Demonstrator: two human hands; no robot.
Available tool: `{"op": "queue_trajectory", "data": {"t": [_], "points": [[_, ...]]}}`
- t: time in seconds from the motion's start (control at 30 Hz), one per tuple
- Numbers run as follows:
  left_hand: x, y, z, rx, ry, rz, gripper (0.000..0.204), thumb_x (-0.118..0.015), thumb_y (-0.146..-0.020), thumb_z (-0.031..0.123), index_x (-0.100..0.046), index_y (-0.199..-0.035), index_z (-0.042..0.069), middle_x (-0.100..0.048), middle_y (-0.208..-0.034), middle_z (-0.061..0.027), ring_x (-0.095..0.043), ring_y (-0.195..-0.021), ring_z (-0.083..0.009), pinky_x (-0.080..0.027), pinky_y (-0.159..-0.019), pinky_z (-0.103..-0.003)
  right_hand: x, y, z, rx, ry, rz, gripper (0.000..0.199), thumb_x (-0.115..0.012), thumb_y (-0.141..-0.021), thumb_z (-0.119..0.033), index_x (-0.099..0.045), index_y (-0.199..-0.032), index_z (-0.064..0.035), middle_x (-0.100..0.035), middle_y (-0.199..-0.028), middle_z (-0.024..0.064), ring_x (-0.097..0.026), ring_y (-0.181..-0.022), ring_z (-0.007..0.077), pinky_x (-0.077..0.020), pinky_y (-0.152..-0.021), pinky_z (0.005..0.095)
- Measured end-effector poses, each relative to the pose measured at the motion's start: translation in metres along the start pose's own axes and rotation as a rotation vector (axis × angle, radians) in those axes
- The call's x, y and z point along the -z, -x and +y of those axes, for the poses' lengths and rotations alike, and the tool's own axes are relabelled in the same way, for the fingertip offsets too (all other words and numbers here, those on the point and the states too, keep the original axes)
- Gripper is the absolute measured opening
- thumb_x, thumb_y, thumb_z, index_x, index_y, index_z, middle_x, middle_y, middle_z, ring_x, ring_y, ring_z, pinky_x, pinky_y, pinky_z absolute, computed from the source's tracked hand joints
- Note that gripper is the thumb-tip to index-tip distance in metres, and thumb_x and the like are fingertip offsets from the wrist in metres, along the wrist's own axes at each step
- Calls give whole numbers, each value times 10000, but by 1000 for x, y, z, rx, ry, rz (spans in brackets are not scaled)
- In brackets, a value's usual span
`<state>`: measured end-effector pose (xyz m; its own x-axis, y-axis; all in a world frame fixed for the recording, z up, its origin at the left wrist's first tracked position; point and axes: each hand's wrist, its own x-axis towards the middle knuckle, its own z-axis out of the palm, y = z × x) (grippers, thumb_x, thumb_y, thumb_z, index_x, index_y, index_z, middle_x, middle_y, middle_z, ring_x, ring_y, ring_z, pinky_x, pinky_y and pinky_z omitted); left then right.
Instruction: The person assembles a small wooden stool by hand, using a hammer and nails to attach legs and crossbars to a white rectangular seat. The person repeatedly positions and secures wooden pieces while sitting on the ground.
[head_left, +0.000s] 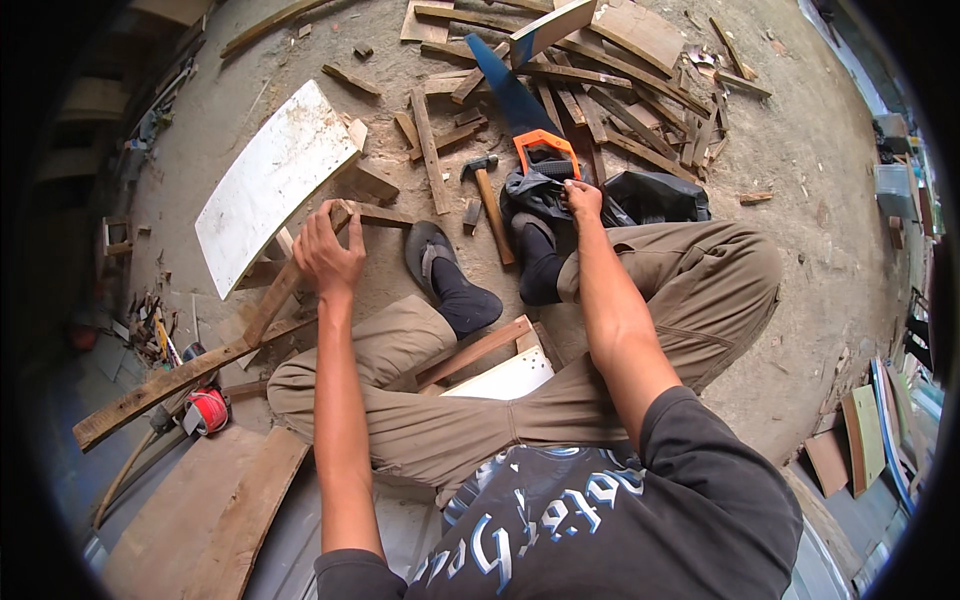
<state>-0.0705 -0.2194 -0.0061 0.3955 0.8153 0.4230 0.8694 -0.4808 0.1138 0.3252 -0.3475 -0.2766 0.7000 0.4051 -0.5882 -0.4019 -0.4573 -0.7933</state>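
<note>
My left hand is closed around the upper end of a wooden strip, beside a white board fixed to a small wooden frame. My right hand pinches the edge of a crumpled black plastic bag near my right foot. Just beyond that hand lies a handsaw with an orange and black handle and a blue blade. Between my feet a claw hammer rests on the floor, its wooden handle toward me.
Loose wood strips are heaped at the far side, several with other scraps around them. A long plank and a red tape measure are at the left. Below my legs sits a white-topped wooden piece. Boards stand at the right.
</note>
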Motion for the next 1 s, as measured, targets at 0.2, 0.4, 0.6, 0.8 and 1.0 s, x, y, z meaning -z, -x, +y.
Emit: {"op": "queue_trajectory", "data": {"t": [0.2,0.4,0.6,0.8,1.0], "points": [[-1,1,-1,4,-12,-14,409,-608,-918,409,-569,-1224,141,-638,-1090,-79,-603,-1044,-277,-407,-922,-422,2,6,1,53,-53,18,193,-734,-872,-166,-730,-957,8,-683,-727,52,-628,-575,125,-506,-517,267],[-1,3,-2,13,-6,-11,416,-609,-914,421,-567,-1230,154,-637,-1094,-78,-604,-1059,-271,-410,-935,-417,6,2,5,106,91,64,147,-766,-818,-159,-776,-918,-51,-694,-711,33,-607,-554,105,-480,-534,277],[-1,5,0,26,-7,-17,415,-610,-916,427,-567,-1229,158,-640,-1099,-75,-607,-1068,-271,-413,-940,-419,6,5,2,51,109,30,149,-785,-791,-134,-782,-921,-61,-704,-736,27,-603,-588,101,-480,-563,270],[-1,3,2,13,-7,1,415,-614,-915,429,-569,-1223,155,-643,-1090,-76,-610,-1060,-275,-413,-942,-422,9,10,-3,49,191,10,160,-799,-777,-134,-792,-924,-74,-731,-780,36,-631,-619,112,-499,-608,279],[0,3,1,13,5,9,411,-619,-909,419,-571,-1221,157,-644,-1085,-70,-609,-1056,-274,-412,-942,-421,8,20,-10,33,255,37,195,-792,-817,-171,-782,-981,-65,-725,-818,38,-606,-657,107,-478,-628,265]]}}
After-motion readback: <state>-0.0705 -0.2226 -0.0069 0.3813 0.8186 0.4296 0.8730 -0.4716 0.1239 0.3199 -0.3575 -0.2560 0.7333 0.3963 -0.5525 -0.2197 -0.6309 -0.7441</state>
